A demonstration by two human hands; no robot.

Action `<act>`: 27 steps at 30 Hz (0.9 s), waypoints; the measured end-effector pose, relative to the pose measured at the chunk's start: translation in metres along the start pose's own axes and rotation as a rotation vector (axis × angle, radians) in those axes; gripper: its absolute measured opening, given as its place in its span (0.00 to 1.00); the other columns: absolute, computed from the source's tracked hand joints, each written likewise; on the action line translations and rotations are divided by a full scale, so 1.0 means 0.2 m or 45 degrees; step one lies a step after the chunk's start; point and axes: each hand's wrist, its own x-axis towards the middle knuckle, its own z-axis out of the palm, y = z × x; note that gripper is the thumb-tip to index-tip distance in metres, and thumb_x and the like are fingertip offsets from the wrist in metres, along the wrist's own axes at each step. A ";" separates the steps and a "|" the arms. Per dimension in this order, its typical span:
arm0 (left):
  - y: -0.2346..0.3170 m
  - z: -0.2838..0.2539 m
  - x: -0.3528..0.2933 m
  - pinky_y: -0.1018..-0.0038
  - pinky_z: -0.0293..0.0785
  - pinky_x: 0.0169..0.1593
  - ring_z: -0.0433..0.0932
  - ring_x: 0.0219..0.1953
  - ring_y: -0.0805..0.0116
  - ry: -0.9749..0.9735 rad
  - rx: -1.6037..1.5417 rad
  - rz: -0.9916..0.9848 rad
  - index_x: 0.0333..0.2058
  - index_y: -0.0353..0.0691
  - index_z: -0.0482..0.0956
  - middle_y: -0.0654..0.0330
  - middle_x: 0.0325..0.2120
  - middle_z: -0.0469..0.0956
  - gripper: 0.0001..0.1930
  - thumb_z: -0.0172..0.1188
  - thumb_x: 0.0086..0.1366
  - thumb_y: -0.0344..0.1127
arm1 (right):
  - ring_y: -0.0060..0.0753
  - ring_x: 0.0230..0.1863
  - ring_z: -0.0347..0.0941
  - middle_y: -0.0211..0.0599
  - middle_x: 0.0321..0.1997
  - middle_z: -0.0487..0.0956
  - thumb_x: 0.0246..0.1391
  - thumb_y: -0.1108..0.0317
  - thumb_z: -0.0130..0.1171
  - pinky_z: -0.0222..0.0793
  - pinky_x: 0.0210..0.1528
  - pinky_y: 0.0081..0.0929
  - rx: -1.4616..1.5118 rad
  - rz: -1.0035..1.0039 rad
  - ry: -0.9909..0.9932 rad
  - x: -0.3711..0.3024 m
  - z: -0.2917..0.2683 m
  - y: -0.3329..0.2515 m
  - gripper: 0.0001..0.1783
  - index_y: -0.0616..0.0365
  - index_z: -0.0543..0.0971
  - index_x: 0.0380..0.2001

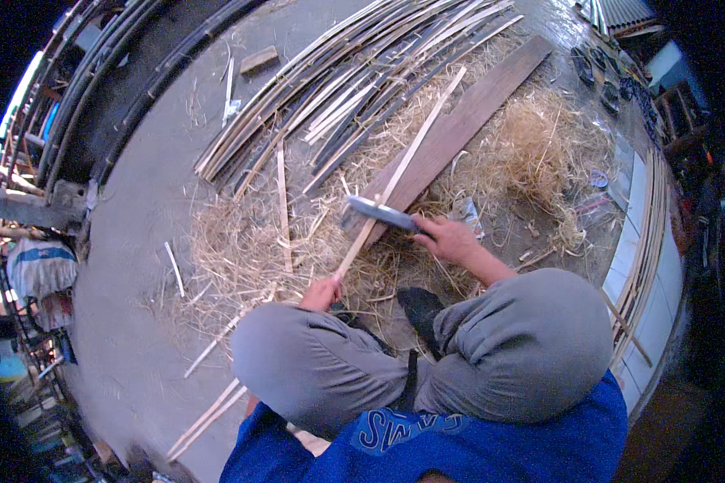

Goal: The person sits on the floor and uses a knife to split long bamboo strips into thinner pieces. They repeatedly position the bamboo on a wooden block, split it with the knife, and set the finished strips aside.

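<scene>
My left hand (321,295) is closed round the near end of a long pale bamboo strip (417,145). The strip slants up and away to the right, lying over a brown wooden plank (479,113). In my right hand (454,241) is the dark handle of a broad-bladed knife (388,214). Its grey blade lies across the strip, above the plank's near end. Thin curled shavings (242,249) are scattered around and under the work. My right fingers are wrapped round the handle; part of my left hand is hidden by my knee.
Long dark and pale bamboo strips (330,68) lie in a bundle beyond the plank. A heap of shavings (532,141) sits right of it. More strips (648,241) rest on white tiles at the right. Left are dark poles (169,72) and a white sack (42,267).
</scene>
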 end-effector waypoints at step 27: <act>0.05 0.02 0.05 0.76 0.61 0.19 0.66 0.14 0.77 0.105 -0.258 0.044 0.26 0.36 0.76 0.66 0.12 0.69 0.25 0.49 0.68 0.55 | 0.53 0.31 0.78 0.50 0.31 0.79 0.58 0.48 0.52 0.73 0.32 0.45 -0.056 -0.084 0.018 -0.03 -0.08 0.03 0.22 0.48 0.75 0.49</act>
